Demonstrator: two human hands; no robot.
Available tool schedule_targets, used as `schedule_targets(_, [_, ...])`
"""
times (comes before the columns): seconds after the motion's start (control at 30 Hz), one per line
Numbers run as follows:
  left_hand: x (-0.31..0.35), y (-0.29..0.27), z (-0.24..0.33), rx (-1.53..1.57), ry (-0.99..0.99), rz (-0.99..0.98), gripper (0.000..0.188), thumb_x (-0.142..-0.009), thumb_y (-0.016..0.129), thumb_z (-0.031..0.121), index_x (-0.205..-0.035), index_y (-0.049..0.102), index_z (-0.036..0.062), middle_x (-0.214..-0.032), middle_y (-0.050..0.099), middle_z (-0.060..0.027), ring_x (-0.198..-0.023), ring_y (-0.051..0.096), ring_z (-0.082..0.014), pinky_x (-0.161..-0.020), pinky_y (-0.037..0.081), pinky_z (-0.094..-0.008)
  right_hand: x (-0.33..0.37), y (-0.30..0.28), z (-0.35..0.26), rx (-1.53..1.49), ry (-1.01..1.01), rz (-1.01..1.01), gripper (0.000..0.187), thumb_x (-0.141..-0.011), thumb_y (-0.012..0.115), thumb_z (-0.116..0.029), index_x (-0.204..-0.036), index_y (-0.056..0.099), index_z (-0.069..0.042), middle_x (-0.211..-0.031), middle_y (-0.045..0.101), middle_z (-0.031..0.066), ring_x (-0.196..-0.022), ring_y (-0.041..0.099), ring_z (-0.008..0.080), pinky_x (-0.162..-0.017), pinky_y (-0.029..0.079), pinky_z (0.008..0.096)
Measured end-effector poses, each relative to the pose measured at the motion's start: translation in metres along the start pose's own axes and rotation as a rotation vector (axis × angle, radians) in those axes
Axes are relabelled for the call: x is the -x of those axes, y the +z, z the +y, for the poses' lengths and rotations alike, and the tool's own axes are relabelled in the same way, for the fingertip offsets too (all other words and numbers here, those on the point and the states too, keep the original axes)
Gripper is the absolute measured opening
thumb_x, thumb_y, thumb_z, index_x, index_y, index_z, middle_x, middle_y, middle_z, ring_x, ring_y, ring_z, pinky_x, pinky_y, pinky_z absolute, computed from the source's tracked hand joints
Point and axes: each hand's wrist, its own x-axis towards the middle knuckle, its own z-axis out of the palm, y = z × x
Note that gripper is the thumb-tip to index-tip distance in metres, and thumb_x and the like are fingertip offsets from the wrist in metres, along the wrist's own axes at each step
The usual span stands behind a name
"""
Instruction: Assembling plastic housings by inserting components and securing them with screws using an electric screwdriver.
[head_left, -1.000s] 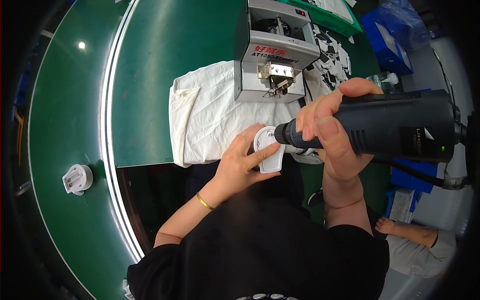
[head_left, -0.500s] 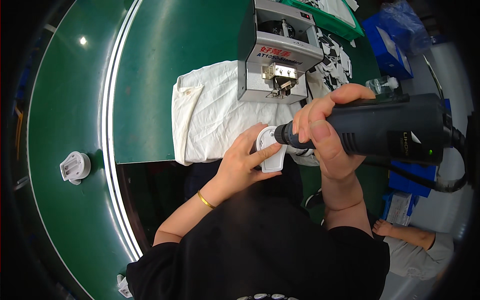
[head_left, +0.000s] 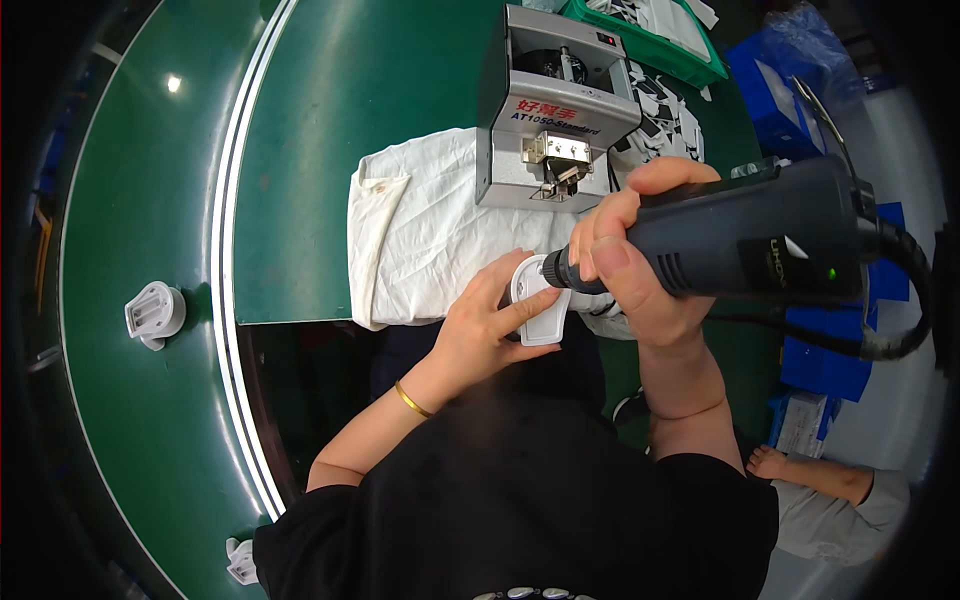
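Held in my left hand (head_left: 483, 318) is a white plastic housing (head_left: 541, 322), rounded at its far end and straight at the near end, with my thumb across it. My right hand (head_left: 640, 265) wraps round a black electric screwdriver (head_left: 745, 235), which lies nearly level with a green light on its rear. Its ribbed nose meets the housing's rounded end, near my left thumb; the bit's tip is hidden. Just beyond both hands, a folded white cloth (head_left: 430, 225) covers the bench edge. On it stands a grey screw feeder (head_left: 556, 110) with a metal pick-up block in front.
Left of me runs a green conveyor (head_left: 120, 420) carrying a white housing (head_left: 156, 312) and another white part (head_left: 241, 562). Flat white and black pieces (head_left: 665, 125) lie beside the feeder, near a green crate (head_left: 660, 45). Blue bins (head_left: 825, 355) and a person's arm (head_left: 815, 472) are at right.
The screwdriver and my right hand have shifted slightly left and away from me, and the tool's rear has swung a little farther up. The conveyor parts sit slightly differently in view.
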Motion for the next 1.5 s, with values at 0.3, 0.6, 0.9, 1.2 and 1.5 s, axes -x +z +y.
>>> schedule_targets(0.3, [-0.017, -0.026, 0.017, -0.276, 0.177, -0.385, 0.040, -0.079, 0.067, 0.013, -0.118, 0.068, 0.0247, -0.150, 0.041, -0.0072, -0.139, 0.034, -0.0383, -0.106, 0.045, -0.0430, -0.013, -0.158, 0.025, 0.055, 0.332, 0.661, 0.029, -0.084, 0.079, -0.015, -0.101, 0.059, -0.005, -0.087, 0.060, 0.0047, -0.077, 0.059, 0.0126, -0.059, 0.053, 0.0297])
schedule_targets(0.6, [-0.014, -0.077, 0.017, -0.411, 0.036, -0.229, 0.029, -0.076, 0.067, 0.008, -0.105, 0.060, 0.0107, -0.139, 0.051, -0.0113, -0.119, 0.056, -0.0330, -0.093, 0.052, -0.0411, 0.032, -0.292, 0.147, 0.115, 0.642, 0.788, 0.029, -0.077, 0.075, -0.003, -0.101, 0.059, 0.001, -0.084, 0.060, 0.0088, -0.071, 0.059, 0.0207, -0.068, 0.053, 0.0346])
schedule_targets(0.9, [-0.018, -0.213, -0.115, -0.241, -0.332, 0.935, 0.036, -0.083, 0.070, 0.002, -0.112, 0.050, -0.0004, -0.114, 0.060, -0.0131, -0.082, 0.066, -0.0172, -0.074, 0.052, -0.0293, 0.038, -0.314, 0.181, 0.473, 0.560, 0.642, 0.043, -0.085, 0.070, -0.011, -0.122, 0.058, 0.006, -0.110, 0.066, 0.0123, -0.093, 0.062, 0.0195, -0.081, 0.048, 0.0307])
schedule_targets(1.2, [0.041, -0.311, -0.211, -0.609, -0.802, 1.159, 0.054, -0.082, 0.074, 0.024, -0.121, 0.049, -0.0038, -0.117, 0.061, -0.0253, -0.111, 0.061, -0.0376, -0.095, 0.047, -0.0411, 0.028, -0.274, 0.163, 0.661, 0.445, 0.686, 0.067, -0.088, 0.074, -0.018, -0.141, 0.042, 0.007, -0.140, 0.051, 0.0213, -0.128, 0.050, 0.0269, -0.108, 0.037, 0.0351])
schedule_targets(1.5, [0.073, -0.318, -0.053, -1.175, -0.649, 0.159, 0.074, -0.070, 0.057, -0.009, -0.141, 0.047, 0.0119, -0.144, 0.050, -0.0152, -0.136, 0.043, -0.0385, -0.112, 0.037, -0.0420, 0.023, -0.237, 0.105, 0.715, 0.319, 0.629, 0.051, -0.091, 0.070, -0.018, -0.135, 0.054, 0.002, -0.134, 0.057, 0.0170, -0.126, 0.052, 0.0251, -0.110, 0.034, 0.0364])
